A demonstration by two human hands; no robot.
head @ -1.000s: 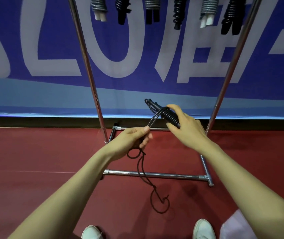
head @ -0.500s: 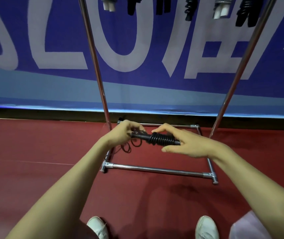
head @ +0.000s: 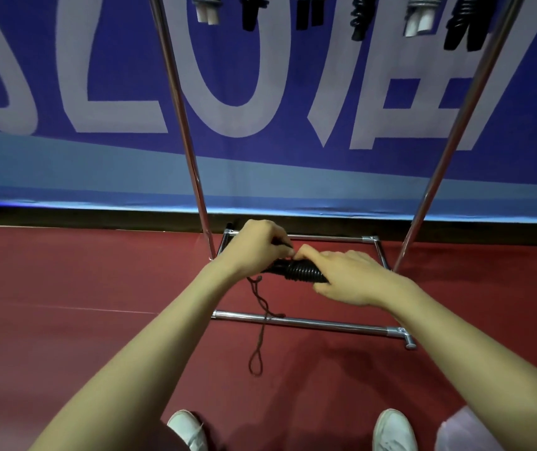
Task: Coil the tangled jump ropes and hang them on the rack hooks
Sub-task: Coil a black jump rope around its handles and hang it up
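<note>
Lying level between both hands, the black jump rope [head: 299, 271] is wound into a tight ribbed bundle, held in the air over the rack's floor frame, nearer its back bar than its front one. The left hand [head: 255, 245] has its fingers curled and pinches the bundle's left end. The right hand [head: 351, 276] clasps the bundle's right part, fingers laid over the top and thumb beneath, and its forefinger reaches to touch the left hand's fingertips. A loose tail [head: 262, 320] of the same rope hangs from below the left hand, crosses the front bar [head: 325, 325] of the rack's base and ends in a narrow loop. I cannot tell whether that loop touches the floor.

Two chrome uprights rise from the base, the left upright [head: 182, 125] and the right upright [head: 456, 125], leaning away from each other toward the top. Between them, along the top edge of the view, hang six coiled ropes: pale bundles with white handles [head: 207, 9] alternate with black bundles [head: 358, 17]. Their hooks are out of view.

Behind the rack stretches a blue banner [head: 260, 76] with large pale letters, and beneath it lies a red floor [head: 65, 288]. Two white shoes [head: 189, 429] stand at the bottom edge of the view.
</note>
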